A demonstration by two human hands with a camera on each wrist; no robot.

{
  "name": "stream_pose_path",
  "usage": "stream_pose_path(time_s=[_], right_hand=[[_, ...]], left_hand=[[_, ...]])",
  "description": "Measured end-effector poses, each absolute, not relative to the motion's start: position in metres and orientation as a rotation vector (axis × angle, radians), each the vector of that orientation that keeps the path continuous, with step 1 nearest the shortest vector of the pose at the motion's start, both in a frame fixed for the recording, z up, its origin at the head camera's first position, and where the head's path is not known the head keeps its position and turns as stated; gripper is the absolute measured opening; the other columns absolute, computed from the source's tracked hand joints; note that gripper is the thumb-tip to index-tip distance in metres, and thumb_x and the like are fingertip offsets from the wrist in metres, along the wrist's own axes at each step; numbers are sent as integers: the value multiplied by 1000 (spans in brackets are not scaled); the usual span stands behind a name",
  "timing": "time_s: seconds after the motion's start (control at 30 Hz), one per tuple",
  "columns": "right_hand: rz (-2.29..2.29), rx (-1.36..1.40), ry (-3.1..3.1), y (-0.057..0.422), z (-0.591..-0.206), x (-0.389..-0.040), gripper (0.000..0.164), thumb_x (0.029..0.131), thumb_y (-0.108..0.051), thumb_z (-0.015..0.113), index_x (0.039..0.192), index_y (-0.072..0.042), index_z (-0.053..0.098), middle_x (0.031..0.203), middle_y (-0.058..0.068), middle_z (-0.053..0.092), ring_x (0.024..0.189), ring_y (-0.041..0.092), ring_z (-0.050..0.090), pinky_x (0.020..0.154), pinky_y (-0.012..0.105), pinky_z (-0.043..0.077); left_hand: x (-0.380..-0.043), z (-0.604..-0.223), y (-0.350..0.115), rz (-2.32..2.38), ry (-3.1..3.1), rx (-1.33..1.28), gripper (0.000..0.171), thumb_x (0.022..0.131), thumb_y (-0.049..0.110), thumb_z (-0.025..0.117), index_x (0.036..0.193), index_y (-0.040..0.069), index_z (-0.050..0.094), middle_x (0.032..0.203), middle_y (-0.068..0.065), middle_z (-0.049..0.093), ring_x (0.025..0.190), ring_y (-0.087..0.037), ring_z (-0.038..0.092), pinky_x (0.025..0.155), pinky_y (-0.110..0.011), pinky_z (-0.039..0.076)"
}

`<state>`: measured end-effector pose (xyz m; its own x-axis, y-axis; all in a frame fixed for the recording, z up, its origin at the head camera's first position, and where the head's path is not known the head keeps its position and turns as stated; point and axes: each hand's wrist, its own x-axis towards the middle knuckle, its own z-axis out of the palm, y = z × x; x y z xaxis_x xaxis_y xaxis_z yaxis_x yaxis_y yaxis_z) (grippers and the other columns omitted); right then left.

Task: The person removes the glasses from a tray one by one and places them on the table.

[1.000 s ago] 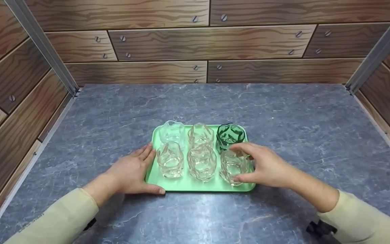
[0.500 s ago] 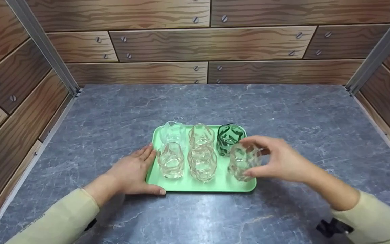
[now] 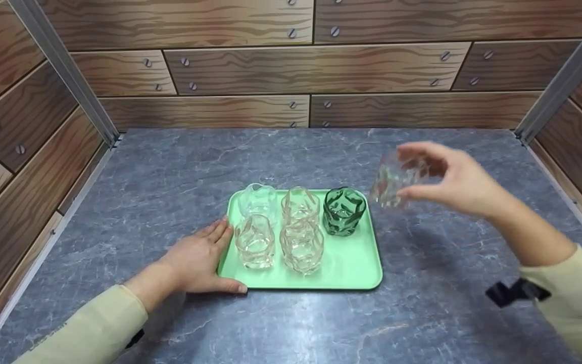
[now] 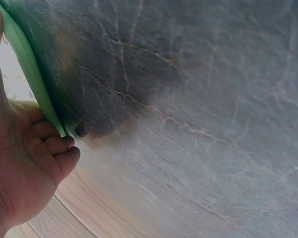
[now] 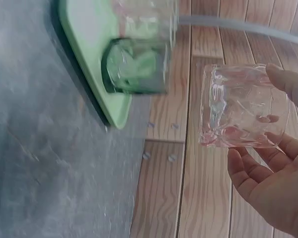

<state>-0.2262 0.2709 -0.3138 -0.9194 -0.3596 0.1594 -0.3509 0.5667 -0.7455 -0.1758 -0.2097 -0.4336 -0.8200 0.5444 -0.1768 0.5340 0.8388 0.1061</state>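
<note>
My right hand holds a clear glass tumbler in the air, right of and above the light green tray. In the right wrist view, thumb and fingers grip this tumbler from opposite sides. My left hand rests against the tray's left edge, thumb by the front corner and fingers along the side. On the tray stand a dark green tumbler at back right, a pale bluish one at back left, and several clear ones, among them a front-left tumbler.
A grey marbled tabletop surrounds the tray. Wood-patterned panels close off the back and both sides, with grey metal posts in the corners.
My right hand has lifted the clear tumbler from the tray's front-right spot and carried it up, back and to the right. The left hand has stayed at the tray edge.
</note>
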Motion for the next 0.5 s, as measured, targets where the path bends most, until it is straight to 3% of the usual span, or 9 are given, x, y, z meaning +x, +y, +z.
stream_pose_path(time_s=[0.23,0.5], right_hand=[[-1364,-558,2813,276,-309,-262,76,84,-13,92,152,-10,57,136,13,66,107,21,65,83,20,57],[-1364,-461,2819,279,-318,-300,78,88,-20,91,156,-12,53,141,12,62,109,20,62,79,19,55]], left_hand=[[-176,-434,-210,80,2820,826,136,81,95,54,162,-11,28,168,-34,19,155,-48,27,121,-56,36],[-175,-434,-209,74,2816,829,135,81,95,53,163,-10,27,169,-34,19,156,-47,27,123,-55,34]])
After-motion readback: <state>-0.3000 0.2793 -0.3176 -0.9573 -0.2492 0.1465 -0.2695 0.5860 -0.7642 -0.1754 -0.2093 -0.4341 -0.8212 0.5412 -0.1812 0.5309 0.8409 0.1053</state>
